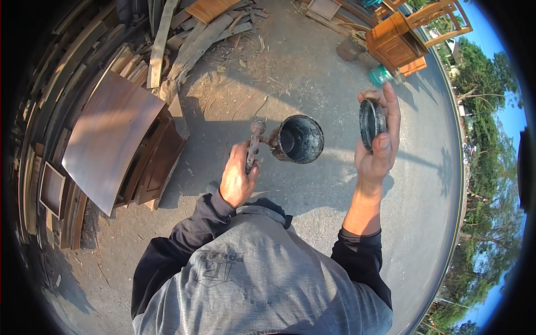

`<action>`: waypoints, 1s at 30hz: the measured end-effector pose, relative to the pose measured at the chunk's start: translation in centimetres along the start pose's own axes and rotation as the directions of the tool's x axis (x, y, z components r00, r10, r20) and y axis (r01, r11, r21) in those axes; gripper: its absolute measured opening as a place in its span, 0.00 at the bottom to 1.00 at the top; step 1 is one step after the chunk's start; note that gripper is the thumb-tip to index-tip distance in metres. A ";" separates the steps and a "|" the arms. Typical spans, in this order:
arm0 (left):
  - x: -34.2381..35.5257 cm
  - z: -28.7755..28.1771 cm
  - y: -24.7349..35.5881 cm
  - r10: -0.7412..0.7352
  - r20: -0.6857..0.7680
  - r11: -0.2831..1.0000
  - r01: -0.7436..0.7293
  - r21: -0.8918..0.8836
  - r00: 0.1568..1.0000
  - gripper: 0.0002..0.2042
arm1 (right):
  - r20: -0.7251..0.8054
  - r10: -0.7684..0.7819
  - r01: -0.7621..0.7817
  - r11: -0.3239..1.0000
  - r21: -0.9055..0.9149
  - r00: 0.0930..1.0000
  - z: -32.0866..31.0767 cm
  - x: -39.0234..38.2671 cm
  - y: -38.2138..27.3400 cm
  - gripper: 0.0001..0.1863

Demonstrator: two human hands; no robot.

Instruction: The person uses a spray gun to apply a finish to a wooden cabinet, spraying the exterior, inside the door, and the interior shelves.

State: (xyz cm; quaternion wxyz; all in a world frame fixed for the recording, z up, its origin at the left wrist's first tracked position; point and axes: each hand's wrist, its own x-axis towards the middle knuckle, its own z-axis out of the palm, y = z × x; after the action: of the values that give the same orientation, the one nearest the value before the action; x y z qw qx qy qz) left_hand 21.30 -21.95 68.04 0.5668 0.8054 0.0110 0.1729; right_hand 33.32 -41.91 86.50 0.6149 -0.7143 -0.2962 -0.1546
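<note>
My left hand (235, 180) is closed around the handle of a worn, paint-stained spray gun (255, 137). Beside the gun, and seemingly attached to it, is a round cup (302, 139) with its mouth facing up. Dark, whitish-streaked residue coats the cup's inside wall. To the right, my raised right hand (375, 162) grips a round dark lid (372, 124) between thumb and fingers. The lid is tilted on edge, apart from the cup, with its hollow side partly showing.
A brown wooden cabinet (109, 139) stands at the left, before stacked boards (72, 61). Loose planks (198, 50) lie at the far left. Orange-brown wooden furniture (395, 42) and a green can (381, 75) are at the far right, beside grey pavement (416, 201).
</note>
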 end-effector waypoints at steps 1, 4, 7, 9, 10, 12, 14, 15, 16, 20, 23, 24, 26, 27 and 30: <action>0.5 -0.5 -0.3 0.007 -0.014 1.000 -0.007 0.001 1.000 0.24 | -0.016 0.004 -0.004 1.000 -0.007 1.000 0.1 0.3 0.3 0.49; 2.1 -1.7 -0.8 -0.003 -0.003 1.000 0.003 0.020 1.000 0.24 | -0.028 -0.036 0.035 0.999 -0.032 0.999 0.7 1.0 1.6 0.48; 3.9 -2.3 -1.1 -0.028 0.014 0.999 0.028 0.034 0.999 0.24 | -0.036 -0.107 0.106 0.993 -0.047 0.994 1.5 1.8 3.1 0.48; 5.2 -2.1 -1.1 -0.037 0.012 0.999 0.036 0.036 0.999 0.24 | -0.011 -0.218 0.218 0.976 0.000 0.976 1.8 2.8 4.4 0.46; 5.8 -1.8 -1.1 0.002 -0.016 0.999 -0.001 0.044 1.000 0.24 | -0.017 -0.212 0.212 0.977 0.012 0.977 1.7 3.2 5.1 0.46; 7.1 -1.2 -1.1 0.036 -0.053 0.997 -0.033 0.064 0.998 0.25 | -0.033 -0.269 0.270 0.962 0.036 0.963 1.0 4.3 6.5 0.44; 8.4 -0.4 -1.0 0.093 -0.075 0.993 -0.087 0.073 0.993 0.27 | 0.005 -0.294 0.294 0.955 0.037 0.956 0.0 5.5 8.0 0.43; 9.3 0.3 -1.0 0.093 -0.089 0.993 -0.085 0.086 0.992 0.27 | 0.041 -0.327 0.327 0.945 0.022 0.944 -0.6 6.4 8.8 0.43; 10.0 1.0 -1.0 0.111 -0.116 0.991 -0.101 0.090 0.987 0.27 | 0.045 -0.334 0.333 0.942 0.041 0.941 -1.1 7.5 9.6 0.43; 13.4 4.9 -0.9 0.097 -0.177 0.989 -0.075 0.126 0.979 0.29 | 0.097 -0.497 0.494 0.868 0.049 0.862 -3.9 12.1 12.7 0.42; 16.4 8.2 -0.6 0.176 -0.270 0.978 -0.137 0.157 0.947 0.28 | 0.105 -0.534 0.526 0.845 0.101 0.839 -6.3 15.7 15.1 0.41; 17.5 9.4 -0.6 0.177 -0.290 0.976 -0.130 0.175 0.940 0.28 | 0.110 -0.544 0.533 0.838 0.114 0.832 -7.4 17.1 16.1 0.41; 19.6 11.5 -0.2 0.113 -0.320 0.992 -0.088 0.090 0.941 0.28 | 0.113 -0.547 0.532 0.835 0.141 0.829 -9.6 19.5 17.8 0.41; 20.7 12.5 0.0 0.115 -0.319 0.986 -0.071 0.149 0.941 0.27 | 0.115 -0.554 0.538 0.830 0.148 0.824 -10.6 20.6 18.7 0.41; 23.6 15.3 0.7 0.133 -0.357 0.968 -0.044 0.246 0.925 0.28 | 0.118 -0.544 0.518 0.833 0.195 0.831 -13.0 23.3 20.7 0.41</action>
State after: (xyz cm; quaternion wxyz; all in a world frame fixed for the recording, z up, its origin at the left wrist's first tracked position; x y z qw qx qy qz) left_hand 47.85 -31.02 70.42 0.4476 0.8188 0.1015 0.3450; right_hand 65.97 -50.53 86.34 0.5735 -0.5642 -0.5454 -0.2352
